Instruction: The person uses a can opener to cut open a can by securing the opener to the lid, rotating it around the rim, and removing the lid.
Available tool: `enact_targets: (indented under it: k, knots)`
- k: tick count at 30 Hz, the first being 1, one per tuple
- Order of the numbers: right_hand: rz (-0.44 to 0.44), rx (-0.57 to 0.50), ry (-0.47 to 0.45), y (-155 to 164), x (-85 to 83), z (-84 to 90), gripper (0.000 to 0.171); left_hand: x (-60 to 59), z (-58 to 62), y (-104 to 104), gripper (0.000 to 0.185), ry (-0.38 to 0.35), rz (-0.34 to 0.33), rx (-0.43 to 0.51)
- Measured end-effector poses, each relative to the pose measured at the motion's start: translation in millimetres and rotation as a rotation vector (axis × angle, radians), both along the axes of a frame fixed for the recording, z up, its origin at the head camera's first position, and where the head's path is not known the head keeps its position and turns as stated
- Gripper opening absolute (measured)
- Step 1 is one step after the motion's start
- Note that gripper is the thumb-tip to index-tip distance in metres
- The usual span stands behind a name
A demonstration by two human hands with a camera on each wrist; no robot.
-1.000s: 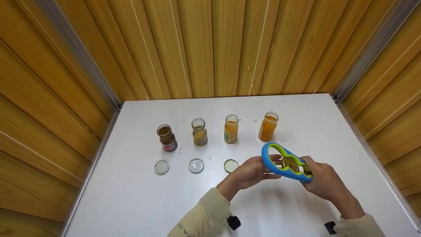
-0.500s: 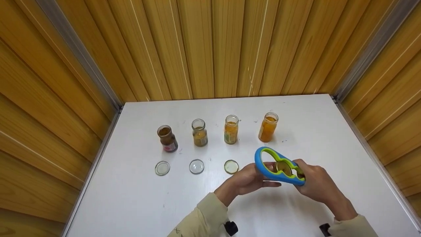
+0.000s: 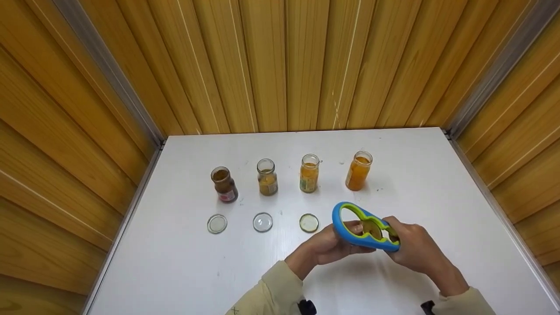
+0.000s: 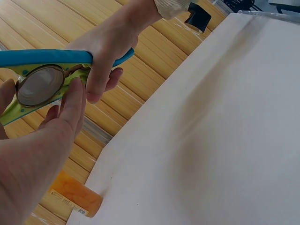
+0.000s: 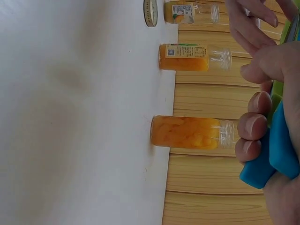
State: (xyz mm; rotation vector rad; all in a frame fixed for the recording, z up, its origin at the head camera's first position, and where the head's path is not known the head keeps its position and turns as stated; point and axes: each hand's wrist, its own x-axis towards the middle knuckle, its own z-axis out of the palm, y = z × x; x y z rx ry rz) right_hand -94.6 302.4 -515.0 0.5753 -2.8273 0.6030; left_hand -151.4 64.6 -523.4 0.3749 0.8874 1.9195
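Observation:
My right hand [image 3: 413, 245] grips the narrow end of a blue and green multi-size jar opener [image 3: 365, 240], raised over the table and tilted. A gold jar lid [image 3: 372, 228] sits in one of the opener's notches; its pale inner face shows in the left wrist view. Beneath the opener, my left hand [image 3: 326, 246] has its thumb by one side of the lid and its fairly straight fingers by the other. Whether they press the lid is unclear. In the right wrist view, the right fingers [image 5: 253, 126] curl round the blue handle.
Several uncapped glass jars stand in a row behind the hands: a brown one [image 3: 225, 188], a mustard-yellow one [image 3: 267, 183], an orange one [image 3: 309, 177] and a deeper orange one [image 3: 358, 175]. Three lids [image 3: 262, 222] lie before them on the white table [image 3: 183, 267]. Wooden panels [image 3: 262, 65] enclose it.
Both hands and the opener have shifted left and slightly toward the person. The left fingers have drawn closer to the opener and the lid. The jars and the loose lids stay put.

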Motion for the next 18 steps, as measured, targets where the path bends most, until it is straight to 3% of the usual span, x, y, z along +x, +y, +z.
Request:
enact_targets:
  k: [12, 18]
  knots:
    - [-0.008, -0.015, -0.044, -4.8, 3.5, -1.6, 0.057, 3.8, -1.3, 1.1, 0.047, -0.020, -0.002, 0.025]
    - [0.012, -0.029, 0.005, -4.3, 3.9, -5.5, 0.060, 4.7, -2.7, 0.6, 0.047, 0.001, 0.001, 0.015]
